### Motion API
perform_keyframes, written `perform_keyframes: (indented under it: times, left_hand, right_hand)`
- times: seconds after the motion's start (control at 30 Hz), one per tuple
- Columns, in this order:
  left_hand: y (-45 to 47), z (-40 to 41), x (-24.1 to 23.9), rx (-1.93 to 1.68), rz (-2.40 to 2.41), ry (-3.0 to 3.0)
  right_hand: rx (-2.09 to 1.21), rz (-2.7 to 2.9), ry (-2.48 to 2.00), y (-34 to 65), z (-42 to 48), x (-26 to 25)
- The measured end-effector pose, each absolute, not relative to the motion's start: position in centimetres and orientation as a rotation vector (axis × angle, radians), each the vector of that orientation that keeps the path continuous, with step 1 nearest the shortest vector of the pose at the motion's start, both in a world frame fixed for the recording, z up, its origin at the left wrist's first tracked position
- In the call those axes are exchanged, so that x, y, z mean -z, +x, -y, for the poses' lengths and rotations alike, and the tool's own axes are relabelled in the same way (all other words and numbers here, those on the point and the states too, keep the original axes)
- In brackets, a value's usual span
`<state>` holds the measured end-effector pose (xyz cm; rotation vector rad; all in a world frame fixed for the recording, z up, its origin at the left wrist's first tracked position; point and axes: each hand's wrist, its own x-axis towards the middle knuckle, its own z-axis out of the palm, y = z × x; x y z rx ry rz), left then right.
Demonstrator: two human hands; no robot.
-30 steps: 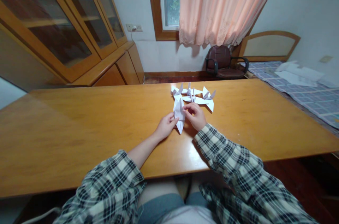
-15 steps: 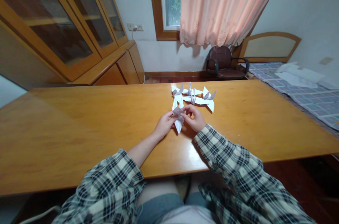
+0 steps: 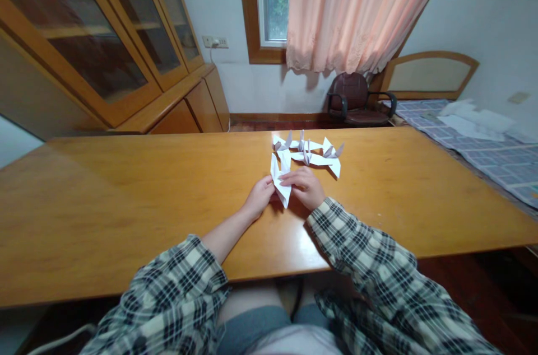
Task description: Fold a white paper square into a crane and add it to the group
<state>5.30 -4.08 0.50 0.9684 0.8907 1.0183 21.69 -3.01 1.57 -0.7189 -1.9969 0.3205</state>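
Note:
A half-folded piece of white paper [image 3: 281, 182] stands between my hands just above the wooden table [image 3: 147, 198]. My left hand [image 3: 259, 198] pinches its left edge with closed fingers. My right hand [image 3: 306, 187] presses its right side, fingers curled over the fold. Just beyond the hands lie three finished white paper cranes [image 3: 308, 152] in a row, wings spread, close to the paper I hold.
A glass-door wooden cabinet [image 3: 92, 47] stands at the left. Behind the table are a dark armchair [image 3: 356, 98], a window with a pink curtain [image 3: 357, 8], and a bed with a checked cover [image 3: 496, 153] at the right.
The paper has been folded: its upper flap came down half a second ago and now stands up as a narrower, pointed shape. Both hands kept their hold and shifted slightly.

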Motion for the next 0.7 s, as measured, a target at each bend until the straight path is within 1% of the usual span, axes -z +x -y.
perform_keyframes:
  times: [0.27,0.53,0.63,0.7]
  left_hand:
    - [4.87,4.02,-0.88,-1.081,-0.838,0.823]
    - [4.91,4.15,-0.73,-1.052,-0.814,0.870]
    - [5.01,4.19,-0.73,-1.019,-0.799,0.924]
    - [5.06,4.15,-0.56,-1.024,-0.803,0.958]
  right_hand:
    - [-0.218,2.088,-0.783,22.03,3.13,-1.76]
    - [-0.150,2.158,-0.840,22.12,3.43,-1.92]
    - [-0.202,2.130,-0.835,22.02,3.66,-1.86]
    - [-0.316,2.033,-0.826,21.95,3.71,-1.80]
